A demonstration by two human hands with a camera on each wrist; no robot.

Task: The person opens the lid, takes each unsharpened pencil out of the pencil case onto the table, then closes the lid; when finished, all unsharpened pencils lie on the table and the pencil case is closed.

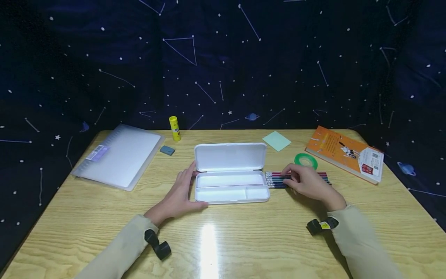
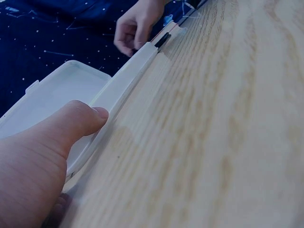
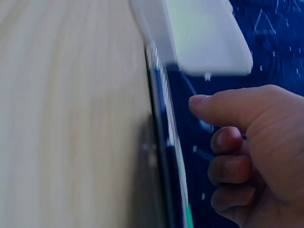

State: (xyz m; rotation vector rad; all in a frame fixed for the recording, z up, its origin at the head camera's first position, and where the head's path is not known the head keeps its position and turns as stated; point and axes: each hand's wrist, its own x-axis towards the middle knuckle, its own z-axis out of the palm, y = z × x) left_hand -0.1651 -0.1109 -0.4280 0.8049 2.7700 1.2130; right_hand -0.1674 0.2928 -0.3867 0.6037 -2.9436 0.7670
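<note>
A white pencil case (image 1: 230,193) lies on the table with its lid (image 1: 230,157) raised, its compartments bare. At its left end, my left hand (image 1: 179,193) holds it, thumb along the front wall and fingers toward the hinge side. The left wrist view shows that thumb (image 2: 80,121) on the case's wall. Several dark and red pencils (image 1: 275,181) lie side by side at the right of the case. Above them hovers my right hand (image 1: 306,183), thumb and forefinger apart. In the right wrist view its other fingers (image 3: 232,168) are loosely curled, holding nothing.
Behind the pencils lies green tape (image 1: 306,160), with an orange book (image 1: 345,153) to the right. Pale green sticky notes (image 1: 277,140) lie at the back. On the left are a clear-covered notebook (image 1: 120,157), a blue-grey eraser (image 1: 167,150) and an upright yellow glue stick (image 1: 175,128).
</note>
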